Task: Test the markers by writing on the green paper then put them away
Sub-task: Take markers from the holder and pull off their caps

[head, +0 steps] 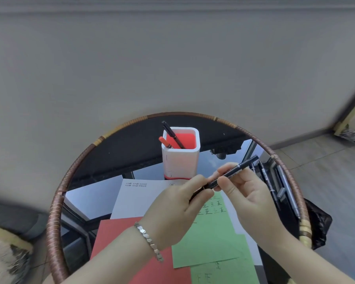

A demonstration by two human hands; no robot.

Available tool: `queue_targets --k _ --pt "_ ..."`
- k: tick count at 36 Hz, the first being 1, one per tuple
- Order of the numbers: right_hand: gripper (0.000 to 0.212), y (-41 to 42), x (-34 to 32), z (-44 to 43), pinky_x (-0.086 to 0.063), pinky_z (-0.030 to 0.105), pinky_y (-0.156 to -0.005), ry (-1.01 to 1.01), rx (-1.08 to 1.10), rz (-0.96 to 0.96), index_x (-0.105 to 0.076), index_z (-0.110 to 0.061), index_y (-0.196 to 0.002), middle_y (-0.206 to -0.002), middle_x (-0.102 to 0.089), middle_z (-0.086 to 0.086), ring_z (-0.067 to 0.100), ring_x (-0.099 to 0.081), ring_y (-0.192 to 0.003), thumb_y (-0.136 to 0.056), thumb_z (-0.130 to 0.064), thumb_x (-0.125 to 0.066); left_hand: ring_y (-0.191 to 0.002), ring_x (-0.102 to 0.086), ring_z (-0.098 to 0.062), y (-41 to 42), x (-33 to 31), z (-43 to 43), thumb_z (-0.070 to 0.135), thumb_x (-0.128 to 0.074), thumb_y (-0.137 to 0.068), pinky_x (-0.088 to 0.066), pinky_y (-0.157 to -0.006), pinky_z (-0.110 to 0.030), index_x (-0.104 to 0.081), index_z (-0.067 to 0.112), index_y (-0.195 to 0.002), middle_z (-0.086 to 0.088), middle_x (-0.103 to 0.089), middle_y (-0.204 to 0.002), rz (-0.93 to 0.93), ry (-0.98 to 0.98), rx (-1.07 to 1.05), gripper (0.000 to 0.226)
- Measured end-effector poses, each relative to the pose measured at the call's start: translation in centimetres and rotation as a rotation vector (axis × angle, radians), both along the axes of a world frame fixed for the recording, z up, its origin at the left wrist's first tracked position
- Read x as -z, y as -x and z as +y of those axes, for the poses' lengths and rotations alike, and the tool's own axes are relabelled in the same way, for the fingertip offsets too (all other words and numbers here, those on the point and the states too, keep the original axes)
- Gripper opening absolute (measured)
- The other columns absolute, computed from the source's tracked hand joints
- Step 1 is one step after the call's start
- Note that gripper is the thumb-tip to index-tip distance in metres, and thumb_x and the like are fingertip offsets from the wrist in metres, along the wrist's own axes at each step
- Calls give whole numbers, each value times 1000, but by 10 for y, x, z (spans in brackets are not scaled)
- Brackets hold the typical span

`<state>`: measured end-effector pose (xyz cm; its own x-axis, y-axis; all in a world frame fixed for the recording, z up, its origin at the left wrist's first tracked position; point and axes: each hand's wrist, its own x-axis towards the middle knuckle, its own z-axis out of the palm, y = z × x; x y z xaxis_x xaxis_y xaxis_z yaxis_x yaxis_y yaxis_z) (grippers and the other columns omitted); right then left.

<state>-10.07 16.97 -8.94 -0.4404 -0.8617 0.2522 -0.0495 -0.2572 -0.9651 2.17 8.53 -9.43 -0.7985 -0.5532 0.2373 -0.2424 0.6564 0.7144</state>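
Both hands hold one black marker (235, 171) slanted above the table. My left hand (178, 203) grips its lower end and my right hand (244, 191) pinches its middle; the upper end points up right. Under the hands lies a green paper (211, 240) with several black written characters. A second green sheet (223, 271) lies nearer me. Behind stands a white pen holder (180, 158) with a red inside, holding a black marker (172, 134) and a red marker (165, 142). Loose markers (283, 187) lie at the table's right.
A round glass table with a woven rim (55, 222) carries everything. A red sheet (121, 238) lies at the near left and a white printed sheet (135, 199) beneath the others. A grey wall is behind and a black bag (318, 226) sits past the right rim.
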Motion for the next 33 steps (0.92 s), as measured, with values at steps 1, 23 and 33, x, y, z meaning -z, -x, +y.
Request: queue_targets --k 1,23,33 --pt "15 2 -1 -1 -52 17 -74 -16 1 -21 -58 -13 -89 -74 -70 -6 7 -65 -75 -76 -20 -54 -45 -36 -11 -1 0 0 40 -38 -92 -27 -45 -26 -44 29 -85 4 -42 -52 -49 12 -6 14" --pt "12 101 39 -29 -47 32 -62 -741 253 1050 -53 -20 -84 -81 -66 4 21 -58 -75 -89 -30 -53 -82 -58 -5 13 21 -4 25 -55 -87 -50 -73 -26 -54 17 -91 7 -63 -89 -91 -164 -282 9" --pt "12 106 33 -23 -43 21 -53 -588 243 736 -64 -26 -90 -54 -54 -1 15 -50 -54 -87 -20 -55 -88 -55 -20 74 25 4 31 -47 -89 -47 -71 -33 -55 15 -95 -1 -60 -99 -241 24 -283 19"
